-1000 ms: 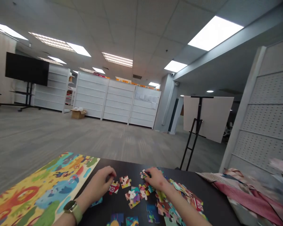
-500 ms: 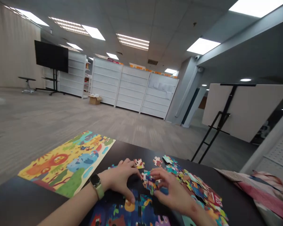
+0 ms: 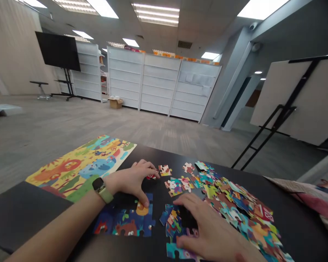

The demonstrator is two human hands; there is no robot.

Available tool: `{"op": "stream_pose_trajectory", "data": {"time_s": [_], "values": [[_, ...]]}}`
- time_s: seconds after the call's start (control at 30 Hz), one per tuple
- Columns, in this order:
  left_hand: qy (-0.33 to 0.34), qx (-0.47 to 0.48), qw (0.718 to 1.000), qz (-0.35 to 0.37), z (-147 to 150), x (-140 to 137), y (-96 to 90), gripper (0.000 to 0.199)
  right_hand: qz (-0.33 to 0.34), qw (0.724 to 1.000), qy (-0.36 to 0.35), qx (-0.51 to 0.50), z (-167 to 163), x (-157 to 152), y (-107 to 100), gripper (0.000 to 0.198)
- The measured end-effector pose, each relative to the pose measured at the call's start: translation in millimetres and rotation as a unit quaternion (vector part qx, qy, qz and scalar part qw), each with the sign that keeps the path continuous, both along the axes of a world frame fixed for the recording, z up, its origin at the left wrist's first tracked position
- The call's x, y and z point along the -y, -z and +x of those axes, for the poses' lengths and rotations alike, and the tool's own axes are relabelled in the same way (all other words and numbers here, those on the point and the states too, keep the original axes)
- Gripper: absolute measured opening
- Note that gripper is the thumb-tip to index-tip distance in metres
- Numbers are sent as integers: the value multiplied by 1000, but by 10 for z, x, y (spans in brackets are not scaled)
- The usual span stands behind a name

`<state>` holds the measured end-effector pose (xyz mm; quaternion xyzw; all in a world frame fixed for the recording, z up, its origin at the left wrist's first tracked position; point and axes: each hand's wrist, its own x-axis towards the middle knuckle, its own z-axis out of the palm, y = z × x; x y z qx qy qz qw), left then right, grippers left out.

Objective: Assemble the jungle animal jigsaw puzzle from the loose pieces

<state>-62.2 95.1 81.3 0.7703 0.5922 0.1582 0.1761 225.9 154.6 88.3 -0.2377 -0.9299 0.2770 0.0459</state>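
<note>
My left hand (image 3: 133, 180) is spread over the table, thumb on the orange round shape of a dark blue joined puzzle section (image 3: 128, 222). Its fingertips rest by a red puzzle piece (image 3: 152, 176), which they partly cover. My right hand (image 3: 199, 225) spans a second joined puzzle section (image 3: 172, 222), thumb and fingers bent over its edges; the palm hides part of it. A dark gap of table separates the two sections. Beyond the hands lie a joined pair of pieces with animals (image 3: 177, 185), a brown-and-white piece (image 3: 164, 170) and another such piece (image 3: 188, 167).
A large heap of loose puzzle pieces (image 3: 243, 207) spreads along the right of the black table (image 3: 13, 218). A colourful animal picture sheet (image 3: 84, 163) lies at the left. Cloth (image 3: 303, 196) sits at the right edge. An easel board (image 3: 284, 105) stands beyond.
The right puzzle section has slid to the right under my right hand, away from the left section, opening a gap. My left thumb stays on the orange shape. The camera view has tilted down.
</note>
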Motion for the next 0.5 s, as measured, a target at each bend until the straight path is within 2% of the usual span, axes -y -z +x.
{"op": "stream_pose_trajectory", "data": {"time_s": [0.13,0.23,0.37,0.5], "values": [[2,13,1000,1,-16,12,25,79,-27,999,2,17,10,-41,-24,42],[-1,15,1000,-3,-29,17,42,78,-33,999,8,36,70,-119,-42,41],[-3,6,1000,-9,-27,16,39,79,-17,999,-6,50,131,-152,-93,36],[-12,5,1000,-9,-14,20,21,79,-1,1000,-26,18,102,-97,-83,36]]}}
